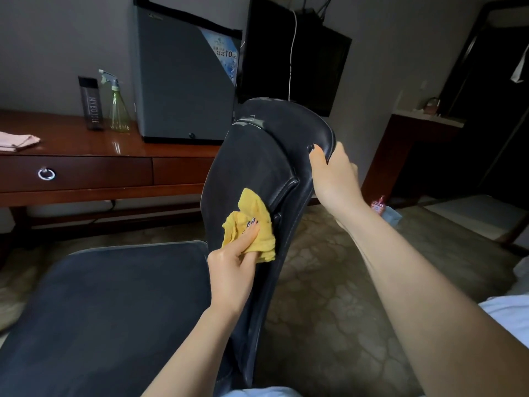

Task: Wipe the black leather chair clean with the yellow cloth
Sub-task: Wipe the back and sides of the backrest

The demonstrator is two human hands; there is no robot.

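Desk [86,144] of reddish wood runs along far left, w/ a folded pink towel [17,140] at its left end and a drawer w/ a ring pull [46,173] below. Next on the desk stands a dark bottle [92,104] printed "MY BOTTLE" down its side. Just right of it is a pale green sprayer [117,107]. Right of those sits a grey fridge [183,90]. Sticker [226,57] on its top right corner shows "10元"; rest of the print is too small to read. TV [297,61], screen dark, hangs on the far wall right of the fridge, w/ a white cable [292,53] down its front.

Chair [257,156] is at centre: seat near left, back rising tilted toward mid-scene. Cloth [252,222], bunched, is pressed on the lower back, just left of a stitched seam. L hand [234,262] grips the cloth, fingers curled into it, dark nails showing. R hand [332,179] clamps the back's upper right edge, thumb on the near face, fingers wrapped behind & mostly hidden. Patterned carpet [329,310] lies under the chair. Small pink bottle [378,204] stands on the floor right of the R wrist, label unreadable. Dark side table [415,130] stands far right.
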